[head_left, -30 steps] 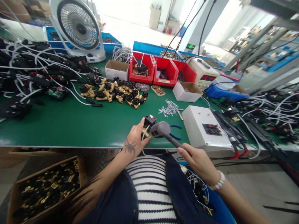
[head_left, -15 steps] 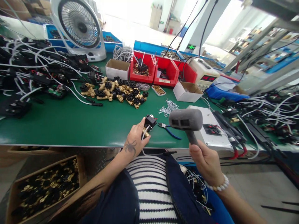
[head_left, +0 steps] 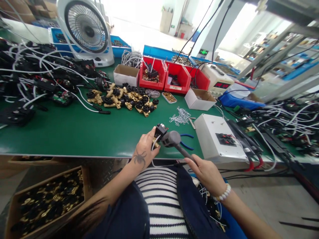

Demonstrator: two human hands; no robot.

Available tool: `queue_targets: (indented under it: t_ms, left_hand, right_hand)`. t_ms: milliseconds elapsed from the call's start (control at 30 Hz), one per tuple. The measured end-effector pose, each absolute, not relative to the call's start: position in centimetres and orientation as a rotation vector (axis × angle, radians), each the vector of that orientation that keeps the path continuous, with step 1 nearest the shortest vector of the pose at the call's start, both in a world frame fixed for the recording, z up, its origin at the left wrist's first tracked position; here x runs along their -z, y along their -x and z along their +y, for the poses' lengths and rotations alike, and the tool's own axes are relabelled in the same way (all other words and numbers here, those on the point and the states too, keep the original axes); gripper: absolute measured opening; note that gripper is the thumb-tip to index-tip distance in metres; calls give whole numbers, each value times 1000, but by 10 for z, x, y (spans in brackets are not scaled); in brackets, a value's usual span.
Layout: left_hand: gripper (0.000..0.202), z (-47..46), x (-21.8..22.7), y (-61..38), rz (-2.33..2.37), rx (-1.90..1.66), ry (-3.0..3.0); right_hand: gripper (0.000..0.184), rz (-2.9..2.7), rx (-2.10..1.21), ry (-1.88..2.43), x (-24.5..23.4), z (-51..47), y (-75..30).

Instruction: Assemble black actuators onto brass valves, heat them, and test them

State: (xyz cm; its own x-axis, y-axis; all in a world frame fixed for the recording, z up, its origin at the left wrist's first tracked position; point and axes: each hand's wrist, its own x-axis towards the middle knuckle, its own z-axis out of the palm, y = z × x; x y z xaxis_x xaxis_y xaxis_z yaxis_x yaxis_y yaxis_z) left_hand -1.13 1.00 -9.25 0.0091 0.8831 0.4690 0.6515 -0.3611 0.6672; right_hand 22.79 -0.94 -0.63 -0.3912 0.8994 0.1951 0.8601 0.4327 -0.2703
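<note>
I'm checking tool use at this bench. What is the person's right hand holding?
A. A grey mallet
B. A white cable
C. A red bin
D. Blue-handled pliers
A: the right hand grips the handle of the grey mallet, whose head sits against the small valve part held by the left hand; the blue-handled pliers lie on the table.

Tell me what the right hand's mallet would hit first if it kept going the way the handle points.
Most likely the small black-and-brass valve part that the left hand steadies on the green table. The right hand aims the grey mallet up and left, its head seemingly touching that part already; depth is hard to judge.
</note>
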Motion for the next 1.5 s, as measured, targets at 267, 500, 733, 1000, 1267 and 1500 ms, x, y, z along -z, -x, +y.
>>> queue_targets:
  t_ms: [267, 500, 733, 1000, 1267, 1500]
  left_hand:
    - [81, 9, 91, 12, 1600, -1271, -2022]
    - [81, 9, 91, 12, 1611, -1266, -1995]
    - [78, 10, 90, 11, 1590, -1287, -1917]
    - [73, 9, 84, 10, 1517, -1336, -1645]
    - [71, 3, 64, 12, 1205, -1289, -1191]
    - [71, -20, 22, 5, 673, -1408, -663]
  right_hand:
    - [60, -2374, -77, 1499, 12, -10, -229]
    - [59, -2329, -63, 1528, 17, -10, -227]
    - [61, -2341, -152, 1552, 18, -9, -225]
    - [61, -2291, -373, 1601, 15, -7, -219]
    - [35, -1857, -389, 1824, -54, 89, -252]
    - [26, -1630, -331, 1941, -67, 209, -245]
